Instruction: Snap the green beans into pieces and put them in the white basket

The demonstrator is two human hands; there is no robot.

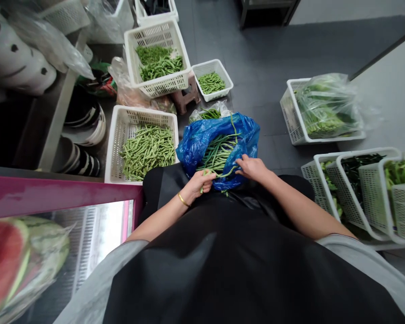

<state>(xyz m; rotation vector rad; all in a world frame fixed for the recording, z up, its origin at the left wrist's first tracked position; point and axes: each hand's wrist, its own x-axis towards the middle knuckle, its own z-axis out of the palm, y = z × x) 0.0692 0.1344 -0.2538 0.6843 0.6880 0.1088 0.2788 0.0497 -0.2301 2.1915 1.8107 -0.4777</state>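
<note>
Black apron point(202, 270) and grey sleeves point(94, 288) fill the bottom of the view, with the bare forearms reaching forward over the lap. The left hand point(199, 185), a gold bangle point(182, 199) on its wrist, is curled closed around a few long green beans point(218, 153), whose ends stick out past the fingers. The right hand point(251, 167) is partly open, fingers stretched toward the same beans, with its fingertips at a thin strand; whether it has actual hold of that strand, I cannot tell. Most of the beans lie in a loose bundle inside a blue plastic bag point(246, 135), which sits just beyond the hands against the apron. Directly left of the bag, a white plastic basket point(140, 111) is heaped with short cut beans point(148, 150). Further ahead, another white basket point(148, 32) and a smaller one point(209, 65) also hold beans, beside a pink stool point(189, 96). Off to the right, white baskets hold leafy greens, one point(290, 112) wrapped in clear plastic. Lower left, blurred halved watermelon point(23, 256) in clear film sits by a magenta-edged display case point(54, 191)
</note>
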